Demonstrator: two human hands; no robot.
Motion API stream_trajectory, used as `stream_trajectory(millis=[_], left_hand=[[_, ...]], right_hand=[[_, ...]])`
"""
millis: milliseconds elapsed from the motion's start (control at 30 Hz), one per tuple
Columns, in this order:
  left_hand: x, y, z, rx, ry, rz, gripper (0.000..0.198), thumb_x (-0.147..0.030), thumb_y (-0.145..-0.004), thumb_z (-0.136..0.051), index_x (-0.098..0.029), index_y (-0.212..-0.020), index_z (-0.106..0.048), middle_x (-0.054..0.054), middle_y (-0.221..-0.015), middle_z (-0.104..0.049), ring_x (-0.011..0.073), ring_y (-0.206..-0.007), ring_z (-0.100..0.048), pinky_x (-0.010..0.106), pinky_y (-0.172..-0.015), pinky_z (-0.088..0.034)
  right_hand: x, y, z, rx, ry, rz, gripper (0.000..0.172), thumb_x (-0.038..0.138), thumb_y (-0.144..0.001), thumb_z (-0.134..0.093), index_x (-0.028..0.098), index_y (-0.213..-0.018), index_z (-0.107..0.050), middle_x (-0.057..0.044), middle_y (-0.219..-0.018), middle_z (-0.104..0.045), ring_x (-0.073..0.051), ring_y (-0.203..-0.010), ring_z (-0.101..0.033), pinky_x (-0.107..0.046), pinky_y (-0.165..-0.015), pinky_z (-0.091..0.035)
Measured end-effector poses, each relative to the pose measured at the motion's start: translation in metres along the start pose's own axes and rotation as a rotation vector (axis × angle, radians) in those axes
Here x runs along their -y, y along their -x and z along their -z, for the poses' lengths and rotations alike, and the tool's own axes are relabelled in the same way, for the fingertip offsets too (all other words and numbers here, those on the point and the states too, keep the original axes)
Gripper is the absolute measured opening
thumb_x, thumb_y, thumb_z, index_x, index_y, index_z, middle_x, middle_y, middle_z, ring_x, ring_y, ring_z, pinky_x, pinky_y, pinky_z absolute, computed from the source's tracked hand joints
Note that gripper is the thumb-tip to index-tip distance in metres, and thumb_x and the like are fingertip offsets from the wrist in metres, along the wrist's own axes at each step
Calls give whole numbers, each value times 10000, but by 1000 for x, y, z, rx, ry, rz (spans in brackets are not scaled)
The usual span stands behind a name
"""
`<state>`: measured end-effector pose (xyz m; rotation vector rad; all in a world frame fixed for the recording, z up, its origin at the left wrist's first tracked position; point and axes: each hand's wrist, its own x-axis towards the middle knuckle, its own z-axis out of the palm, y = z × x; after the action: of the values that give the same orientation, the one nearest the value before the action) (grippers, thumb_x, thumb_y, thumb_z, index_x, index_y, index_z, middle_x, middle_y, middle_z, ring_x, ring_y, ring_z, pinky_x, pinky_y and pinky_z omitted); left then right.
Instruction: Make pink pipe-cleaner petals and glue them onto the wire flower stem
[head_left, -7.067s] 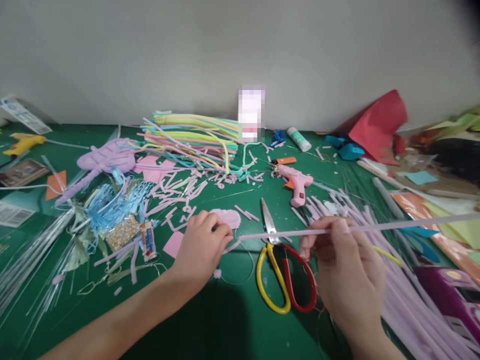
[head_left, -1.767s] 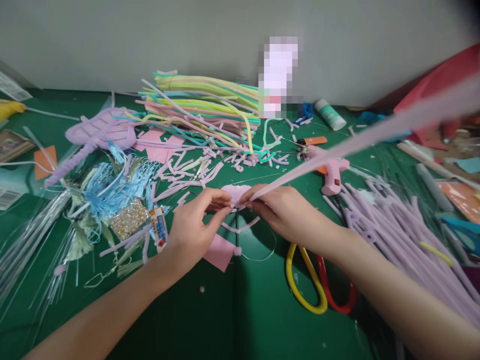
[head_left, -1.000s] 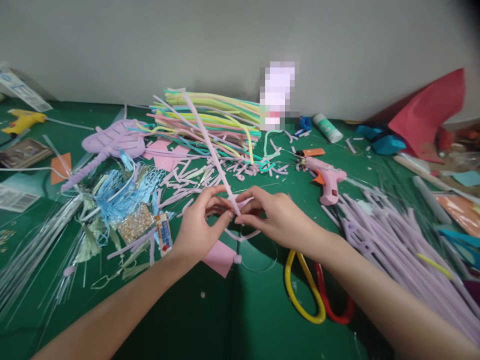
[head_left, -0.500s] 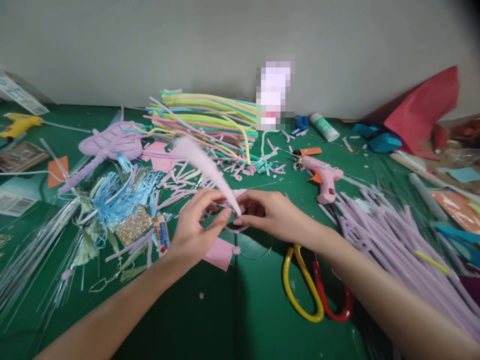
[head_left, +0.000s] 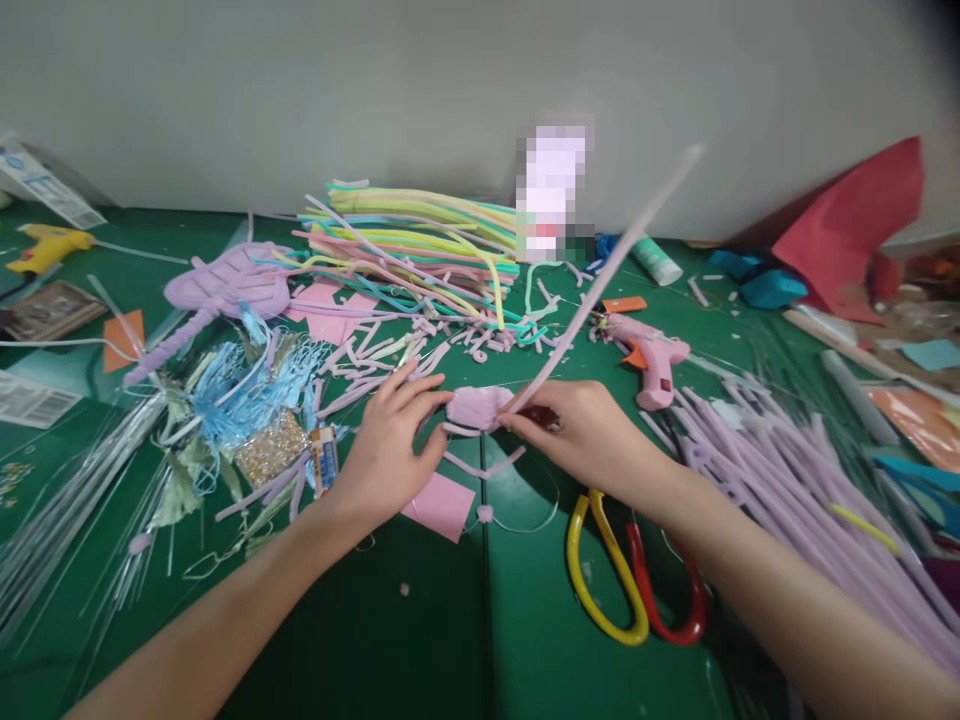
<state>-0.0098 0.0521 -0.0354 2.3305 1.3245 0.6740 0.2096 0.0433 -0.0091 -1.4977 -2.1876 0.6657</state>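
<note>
my right hand (head_left: 592, 435) pinches the near end of the lilac pipe cleaner (head_left: 600, 280), which slants away far and right. my left hand (head_left: 390, 440) rests fingers loose, tips touching the fuzzy lilac bundle (head_left: 476, 408) lying between both hands.

Scissors (head_left: 619, 632) w/ yellow-red handles, pink glue gun (head_left: 652, 360), red paper (head_left: 855, 225) rt
</note>
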Motion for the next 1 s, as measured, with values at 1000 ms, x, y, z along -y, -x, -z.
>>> stream_trajectory(millis=[1000], left_hand=[[-10,-34,0,88,139,-99,146,-199,-900,-572,-207,-839,-704,21,-862,-739,211,-845,-658,330,-773,-460]], right_hand=[[4,-8,-11,-111,-138,0,272,163,-806,-728,215,-1008,-555,18,-796,-778,-175,-765,-744,-229,-669,-500]])
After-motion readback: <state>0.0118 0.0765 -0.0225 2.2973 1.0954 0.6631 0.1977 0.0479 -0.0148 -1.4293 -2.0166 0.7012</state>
